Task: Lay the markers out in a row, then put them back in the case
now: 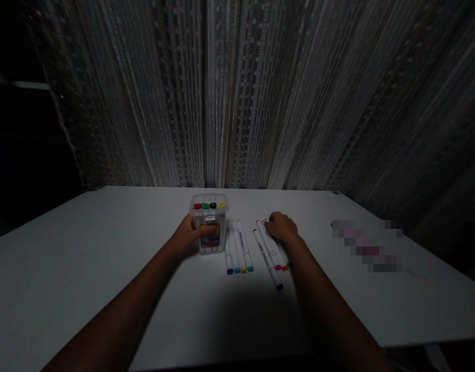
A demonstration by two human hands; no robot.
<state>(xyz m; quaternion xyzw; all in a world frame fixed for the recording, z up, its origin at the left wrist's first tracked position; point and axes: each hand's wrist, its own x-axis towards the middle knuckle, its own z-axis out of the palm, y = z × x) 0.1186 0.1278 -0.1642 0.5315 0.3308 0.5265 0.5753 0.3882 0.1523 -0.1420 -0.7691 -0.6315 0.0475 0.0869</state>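
My left hand (188,236) grips a clear plastic marker case (222,235) from its left side, the thumb across the colourful label. The case stands upright on the table, with red, green, black and yellow marker ends showing near its top. Just right of it lies a row of white markers (238,248) with purple, blue, yellow and teal ends. Farther right, my right hand (282,227) is closed at the far end of a second group of white markers (269,250). Its fingertips pinch a marker there; the hand and wrist partly hide this group.
The white table (86,289) reaches back to a patterned grey curtain (221,93). On the right side of the table lies a blurred, pixelated item (367,249) that I cannot make out. The area left of the table is dark.
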